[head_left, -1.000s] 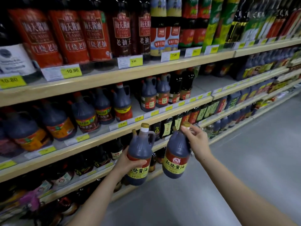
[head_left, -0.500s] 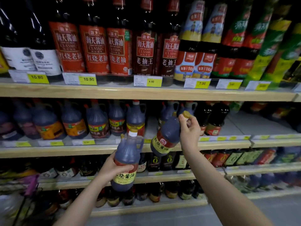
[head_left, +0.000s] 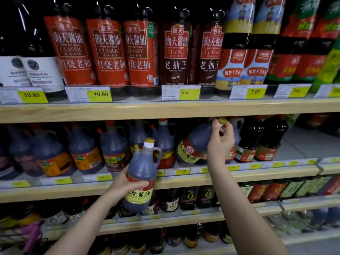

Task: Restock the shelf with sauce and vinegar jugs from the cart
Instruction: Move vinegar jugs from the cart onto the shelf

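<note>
At the middle shelf (head_left: pixel 165 178), the right hand (head_left: pixel 219 144) grips a tilted sauce jug (head_left: pixel 195 144) by its neck. The left hand (head_left: pixel 123 186) clasps a second jug (head_left: pixel 141 172), upright, round its body.

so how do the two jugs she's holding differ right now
The left-hand jug stands nearly upright in front of the shelf edge; the right-hand jug is tilted, already in on the middle shelf. The left hand wraps the body; the right hand grips the neck. Both are dark jugs with red-and-yellow labels.
</note>
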Motion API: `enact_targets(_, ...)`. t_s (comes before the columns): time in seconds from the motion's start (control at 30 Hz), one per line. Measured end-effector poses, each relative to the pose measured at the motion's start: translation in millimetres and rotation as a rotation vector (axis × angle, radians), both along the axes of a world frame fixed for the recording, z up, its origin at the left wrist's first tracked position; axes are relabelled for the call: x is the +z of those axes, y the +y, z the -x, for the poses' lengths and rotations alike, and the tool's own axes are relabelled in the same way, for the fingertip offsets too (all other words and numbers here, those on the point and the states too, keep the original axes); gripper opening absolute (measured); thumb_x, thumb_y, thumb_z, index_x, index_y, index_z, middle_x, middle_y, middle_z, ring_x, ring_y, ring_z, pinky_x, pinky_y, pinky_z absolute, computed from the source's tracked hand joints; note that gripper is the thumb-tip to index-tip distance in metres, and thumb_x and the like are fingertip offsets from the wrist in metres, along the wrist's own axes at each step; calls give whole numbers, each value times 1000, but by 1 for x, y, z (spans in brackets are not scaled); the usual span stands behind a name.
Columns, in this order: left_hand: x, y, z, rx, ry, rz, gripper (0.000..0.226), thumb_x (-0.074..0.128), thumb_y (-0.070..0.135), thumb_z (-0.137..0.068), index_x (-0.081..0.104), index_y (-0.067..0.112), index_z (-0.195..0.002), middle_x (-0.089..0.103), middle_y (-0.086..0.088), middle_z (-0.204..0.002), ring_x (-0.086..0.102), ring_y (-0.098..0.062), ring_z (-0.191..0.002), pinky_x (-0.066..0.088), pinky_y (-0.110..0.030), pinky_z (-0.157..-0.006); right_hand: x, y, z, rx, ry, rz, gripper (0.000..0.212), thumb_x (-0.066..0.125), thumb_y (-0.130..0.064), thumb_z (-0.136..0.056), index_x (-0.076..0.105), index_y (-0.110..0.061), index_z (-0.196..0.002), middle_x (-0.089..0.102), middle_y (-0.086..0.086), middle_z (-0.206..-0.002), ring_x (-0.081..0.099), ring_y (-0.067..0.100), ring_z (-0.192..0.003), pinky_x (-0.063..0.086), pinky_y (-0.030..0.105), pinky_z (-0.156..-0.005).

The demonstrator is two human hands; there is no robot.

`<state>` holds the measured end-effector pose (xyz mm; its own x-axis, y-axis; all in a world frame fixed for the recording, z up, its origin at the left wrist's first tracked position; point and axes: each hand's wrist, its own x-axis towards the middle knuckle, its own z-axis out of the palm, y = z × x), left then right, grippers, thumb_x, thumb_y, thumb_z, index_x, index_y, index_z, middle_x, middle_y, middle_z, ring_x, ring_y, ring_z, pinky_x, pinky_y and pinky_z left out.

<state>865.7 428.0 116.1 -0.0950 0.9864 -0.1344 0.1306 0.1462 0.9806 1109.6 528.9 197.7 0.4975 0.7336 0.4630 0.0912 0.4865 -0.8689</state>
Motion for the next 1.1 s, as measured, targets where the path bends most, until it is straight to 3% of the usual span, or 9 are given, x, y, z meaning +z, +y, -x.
enact_targets(0.1,-3,3,3,-43,4,-12,98,89,51,-15,52,35,-104,73,18,-87,67,-2,-85,50,-23,-70,-15,0,10,45,-80,0,13,59,-22,-90,58,-9,-91,57,-9,-75,51,-8,-70,39,11,-67)
enact_targets(0.2,-4,3,0,-49,0,-19,86,85,38,-25,52,35,-104,72,17,-88,66,-3,-87,49,-19,-68,-26,1,15,117,-143,48,12,59,-24,-90,57,-13,-93,59,-11,-80,54,-7,-76,40,11,-69)
enact_targets(0.33,-3,0,-2,-40,-11,-25,79,82,35,-30,52,35,-104,69,13,-94,65,1,-84,48,-15,-66,-16,9,19,199,-299,99,19,62,-22,-88,60,-4,-95,63,0,-84,56,6,-80,38,6,-63)
enact_targets(0.6,-2,-8,-10,11,-29,-56,78,80,36,-29,51,36,-100,67,13,-93,64,3,-81,47,-15,-65,-4,42,23,239,-602,131,32,60,-29,-87,65,0,-98,66,22,-97,60,35,-94,29,23,-67)
enact_targets(0.8,-4,-15,-23,39,-51,-47,79,80,36,-28,52,33,-101,68,9,-94,64,-3,-83,48,-19,-65,-35,-4,2,-25,-868,80,55,70,-22,-80,49,-11,-129,48,18,-123,46,33,-109,43,41,-89)
enact_targets(0.87,-5,-16,-28,40,-49,-56,84,81,35,-28,52,30,-107,68,7,-97,65,-3,-85,48,-18,-65,-63,-23,1,20,-1050,57,60,72,-21,-78,46,-15,-132,46,16,-128,47,33,-110,48,45,-87)
enact_targets(0.93,-7,-16,-31,43,-41,-65,91,81,35,-29,51,26,-114,67,6,-100,65,-6,-88,49,-19,-66,-81,-27,3,153,-1125,157,66,66,-18,-84,34,-22,-142,31,12,-147,38,31,-127,48,42,-92)
enact_targets(1.0,-10,-15,-33,52,-42,-65,92,82,35,-29,51,24,-115,67,5,-101,65,-9,-91,49,-21,-68,-85,-23,3,234,-1072,216,68,56,-10,-89,23,-28,-146,13,4,-156,27,26,-136,50,34,-87)
enact_targets(1.1,-12,-14,-34,59,-40,-59,86,83,37,-30,53,26,-110,69,5,-99,66,-11,-91,49,-20,-68,-84,-9,-1,302,-1033,228,70,52,-1,-87,24,-28,-145,8,-1,-157,42,25,-127,45,26,-68)
